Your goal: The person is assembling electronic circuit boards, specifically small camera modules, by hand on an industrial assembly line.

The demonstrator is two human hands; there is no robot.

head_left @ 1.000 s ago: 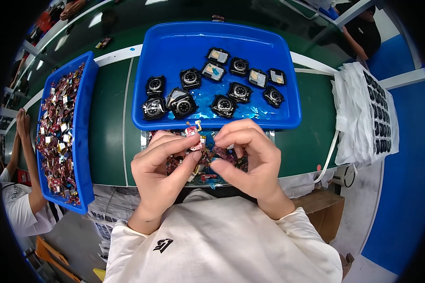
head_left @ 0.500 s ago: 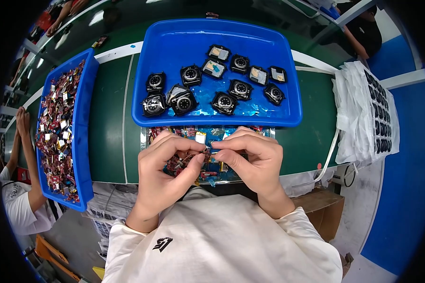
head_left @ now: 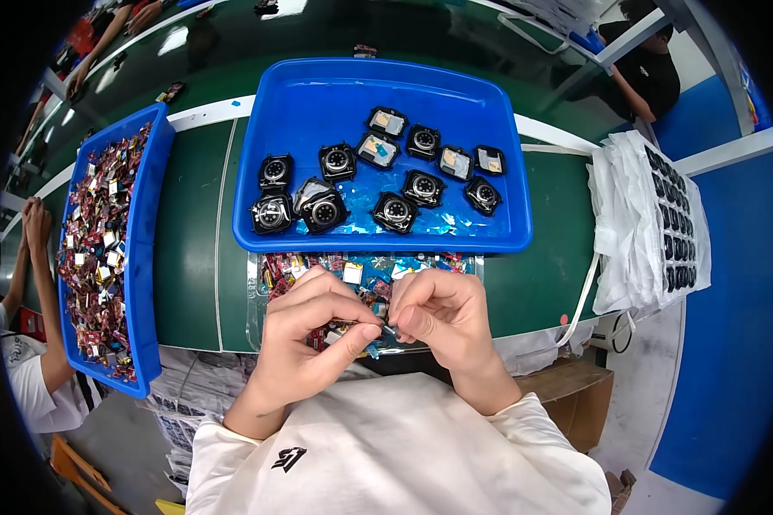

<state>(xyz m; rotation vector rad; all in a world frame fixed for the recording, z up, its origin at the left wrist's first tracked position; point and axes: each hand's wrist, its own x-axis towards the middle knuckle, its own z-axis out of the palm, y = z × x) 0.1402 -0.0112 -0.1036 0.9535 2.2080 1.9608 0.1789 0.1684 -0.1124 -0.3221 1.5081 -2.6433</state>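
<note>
My left hand [head_left: 313,324] and my right hand [head_left: 442,319] meet fingertip to fingertip above the near edge of the bench. Between them is a small dark part [head_left: 389,330], pinched by thumb and forefinger on each side; its kind is too small to tell. Under and behind the hands lies a clear plastic tray [head_left: 253,302] of loose red circuit pieces, small batteries and blue film scraps, partly hidden by my fingers. Beyond it stands a large blue tray [head_left: 378,243] with several black watch cases [head_left: 395,211], some face down, some showing pale insides.
At left, a long blue bin [head_left: 143,283] is heaped with small red boards and batteries. White packing trays [head_left: 631,223] of dark watch parts are stacked at right. A cardboard box [head_left: 580,403] sits below the bench [head_left: 189,240]. Other people work at the far left and far right.
Both hands have drawn nearer to my body relative to the trays. My right fingers are more curled, and the dark part now shows between the fingertips. The whole view has shifted slightly.
</note>
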